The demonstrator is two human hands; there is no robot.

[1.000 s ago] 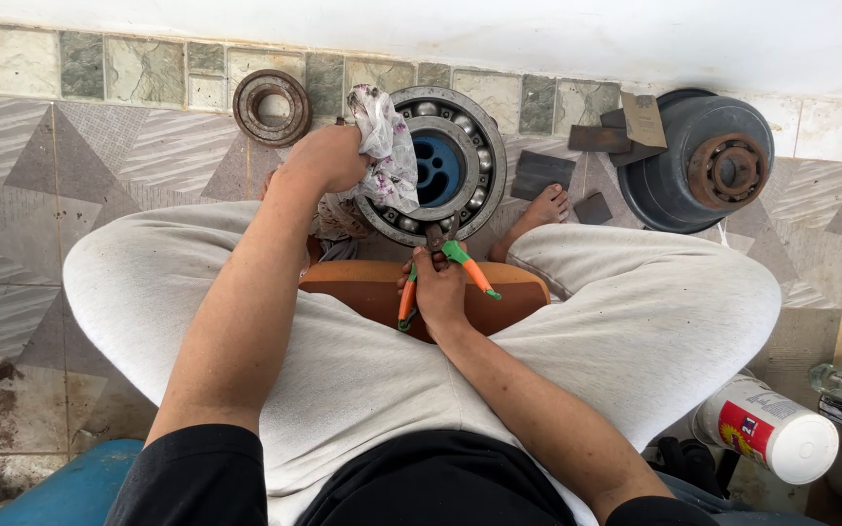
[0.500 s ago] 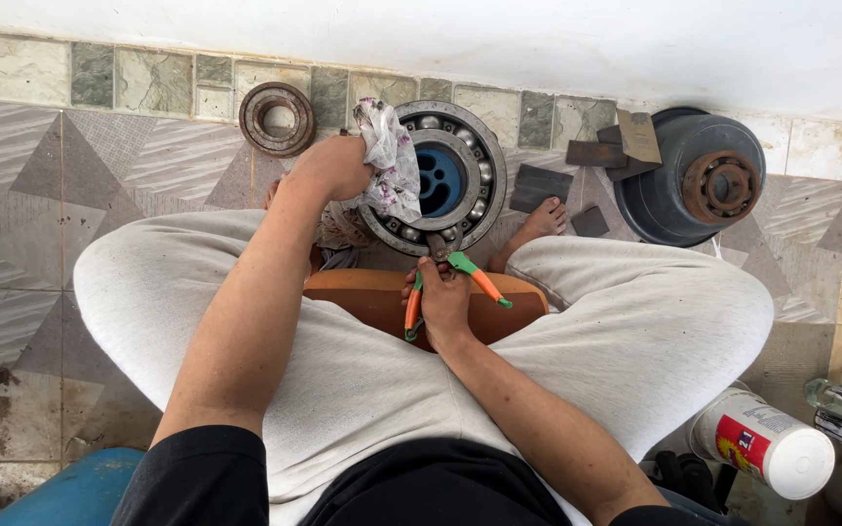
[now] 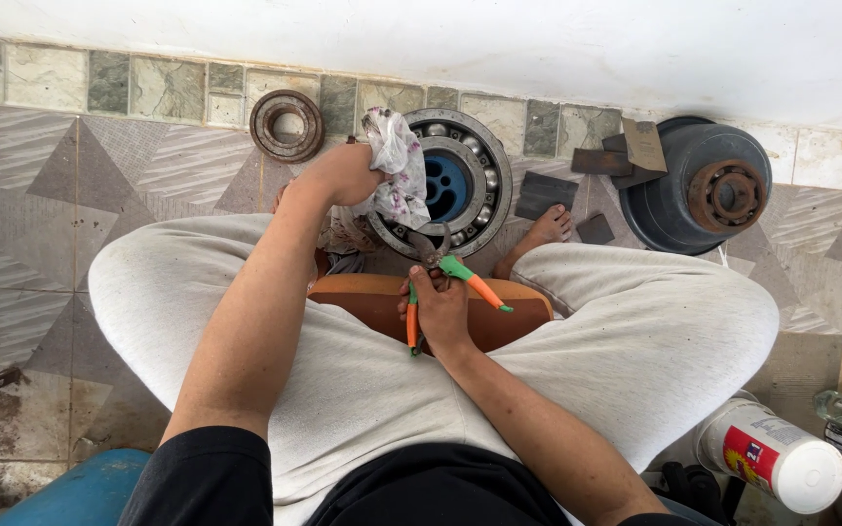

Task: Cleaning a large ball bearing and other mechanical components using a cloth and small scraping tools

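The person sat cross-legged, both bare forearms reaching forward over the lap from short black sleeves. The left arm ran long and nearly straight, up and away from the body, its elbow only slightly bent. The left hand [image 3: 348, 175] was curled shut at the far end of that reach, knuckles up, wrist level with the forearm. The right arm came in from the lower right, bent more sharply at the elbow, forearm angled toward the middle. The right hand [image 3: 438, 310] sat closer to the body, fingers wrapped in a tight grip, thumb seemingly pressed on top, though the angle hid it partly.
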